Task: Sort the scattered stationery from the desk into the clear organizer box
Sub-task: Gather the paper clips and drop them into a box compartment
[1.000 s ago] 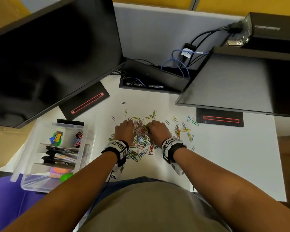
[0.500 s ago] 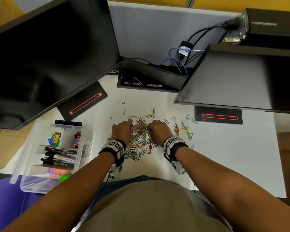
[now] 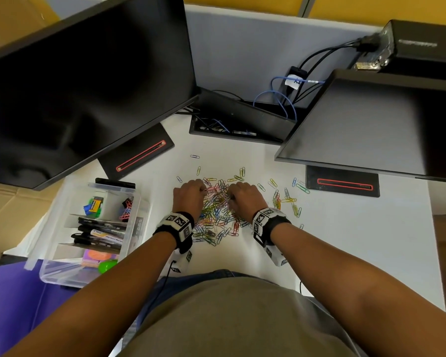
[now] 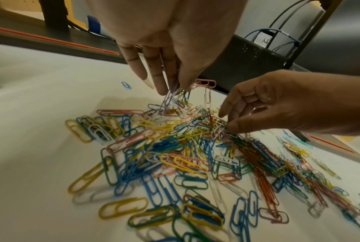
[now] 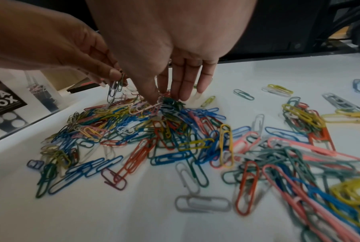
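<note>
A pile of coloured paper clips [image 3: 218, 215] lies on the white desk [image 3: 358, 240] in front of me. My left hand [image 3: 201, 191] is on the pile's left side. In the left wrist view my left hand [image 4: 175, 89] pinches several clips and lifts them a little above the heap. My right hand [image 3: 232, 199] is on the pile's right side, and its thumb and fingers [image 5: 154, 96] pinch clips at the top of the heap. The clear organizer box [image 3: 137, 210] stands to the left at the desk's edge.
The box holds black markers [image 3: 98, 231], pink clips [image 3: 126, 211], erasers and bright sticky notes. Loose clips [image 3: 289, 199] are scattered to the right of the pile. Two monitors [image 3: 83, 81] on black bases [image 3: 343, 181] overhang the back of the desk, with a cable tray [image 3: 242, 122] between them.
Both hands stay at the clip pile and their fingers work in small movements. The head view has shifted slightly.
</note>
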Tool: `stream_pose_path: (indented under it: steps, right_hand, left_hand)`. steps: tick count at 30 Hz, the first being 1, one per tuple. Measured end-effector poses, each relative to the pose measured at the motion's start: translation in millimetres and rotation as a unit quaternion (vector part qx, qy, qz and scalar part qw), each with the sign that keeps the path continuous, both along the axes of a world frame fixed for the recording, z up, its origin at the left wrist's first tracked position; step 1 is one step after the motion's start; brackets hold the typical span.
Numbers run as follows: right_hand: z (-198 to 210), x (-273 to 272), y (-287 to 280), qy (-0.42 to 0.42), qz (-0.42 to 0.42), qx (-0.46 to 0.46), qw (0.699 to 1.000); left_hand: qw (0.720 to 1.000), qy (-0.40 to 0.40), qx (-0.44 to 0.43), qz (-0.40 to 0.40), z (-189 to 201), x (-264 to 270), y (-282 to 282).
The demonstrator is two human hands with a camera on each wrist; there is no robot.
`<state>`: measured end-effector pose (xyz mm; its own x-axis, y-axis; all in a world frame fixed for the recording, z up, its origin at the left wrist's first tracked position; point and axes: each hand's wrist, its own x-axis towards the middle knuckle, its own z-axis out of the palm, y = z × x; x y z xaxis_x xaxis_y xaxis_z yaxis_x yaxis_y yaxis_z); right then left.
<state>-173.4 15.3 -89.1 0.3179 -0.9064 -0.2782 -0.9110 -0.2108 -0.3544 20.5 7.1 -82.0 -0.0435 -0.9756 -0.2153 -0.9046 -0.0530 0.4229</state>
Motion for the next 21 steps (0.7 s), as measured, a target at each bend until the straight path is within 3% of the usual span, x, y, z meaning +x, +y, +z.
stream_pose_path:
  steps: [11,21]
  right_hand:
    - [-4,13,1,0.073,0.062,-0.029,0.995]
    - [4,4,0,0.034,0.003,-0.02,0.999]
  left_hand:
    - [0.992,0.119,-0.015,0.039,22,4,4]
    - [0.986,0.164,0.012,0.034,37,0,5]
